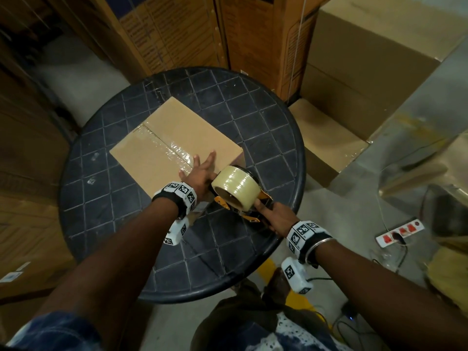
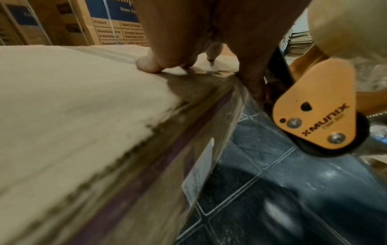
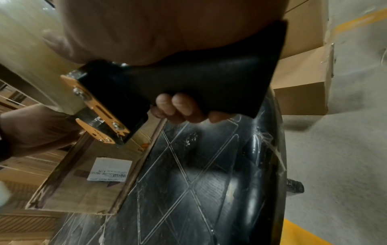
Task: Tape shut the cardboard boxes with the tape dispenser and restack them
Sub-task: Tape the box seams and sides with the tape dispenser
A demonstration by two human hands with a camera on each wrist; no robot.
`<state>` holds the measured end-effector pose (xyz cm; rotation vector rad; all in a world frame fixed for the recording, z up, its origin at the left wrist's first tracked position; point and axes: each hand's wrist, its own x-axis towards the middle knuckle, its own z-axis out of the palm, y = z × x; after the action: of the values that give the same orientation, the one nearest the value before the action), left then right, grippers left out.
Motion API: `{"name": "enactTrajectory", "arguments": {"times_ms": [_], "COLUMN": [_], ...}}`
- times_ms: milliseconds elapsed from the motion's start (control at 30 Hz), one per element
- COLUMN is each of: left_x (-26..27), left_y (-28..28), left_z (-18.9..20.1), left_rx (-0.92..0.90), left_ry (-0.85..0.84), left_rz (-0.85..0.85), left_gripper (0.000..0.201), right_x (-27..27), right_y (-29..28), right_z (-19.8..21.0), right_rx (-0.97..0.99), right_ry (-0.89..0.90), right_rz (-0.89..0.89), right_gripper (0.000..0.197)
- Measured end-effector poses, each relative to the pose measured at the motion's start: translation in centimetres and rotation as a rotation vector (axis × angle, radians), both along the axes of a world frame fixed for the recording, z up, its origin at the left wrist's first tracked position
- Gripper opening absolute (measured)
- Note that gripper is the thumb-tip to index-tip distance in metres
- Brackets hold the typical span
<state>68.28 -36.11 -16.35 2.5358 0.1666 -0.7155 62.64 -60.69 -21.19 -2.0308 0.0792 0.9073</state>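
the cardboard box [image 1: 174,145] sat on a round black tiled table [image 1: 278,153], big cartons [image 1: 367,72] stacked behind. left hand [image 1: 198,171] lay flat on it, right hand [image 1: 274,217] gripped the tape dispenser [image 1: 238,191] at the box's near edge.

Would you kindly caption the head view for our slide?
Left hand steadies the cardboard box while right hand grips the tape dispenser.

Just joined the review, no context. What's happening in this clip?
A person is taping a flat cardboard box on a round black table. The left hand presses flat on the box top near its edge, while the right hand grips the handle of an orange tape dispenser at the box's near edge. Clear tape already runs along the top seam.
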Motion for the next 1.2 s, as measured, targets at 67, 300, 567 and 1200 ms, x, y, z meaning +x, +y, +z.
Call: {"name": "enactTrajectory", "arguments": {"times_ms": [67, 300, 567, 1200], "left_x": [0.1, -0.1, 1.0, -0.8], "left_y": [0.7, 0.6, -1.4, -0.5], "left_z": [-0.5, 0.2, 1.0, -2.7], "left_rx": [0.072, 0.292, 0.626, 0.482], "left_ry": [-0.005, 0.002, -0.103, -0.145], "left_rz": [-0.135, -0.271, -0.477, 0.02], "left_gripper": [0.036, 0.012, 0.034, 0.109], "right_x": [0.0, 0.2, 0.3, 0.3], "right_y": [-0.4, -2.4, -4.0, -4.1], "right_z": [-0.2, -0.2, 1.4, 1.4], "right_rx": [0.006, 0.007, 0.051, 0.119], "right_ry": [0.002, 0.01, 0.055, 0.09], "right_rz": [-0.017, -0.163, -0.303, -0.388], "right_gripper": [0.108, 0.111, 0.123, 0.114]}}
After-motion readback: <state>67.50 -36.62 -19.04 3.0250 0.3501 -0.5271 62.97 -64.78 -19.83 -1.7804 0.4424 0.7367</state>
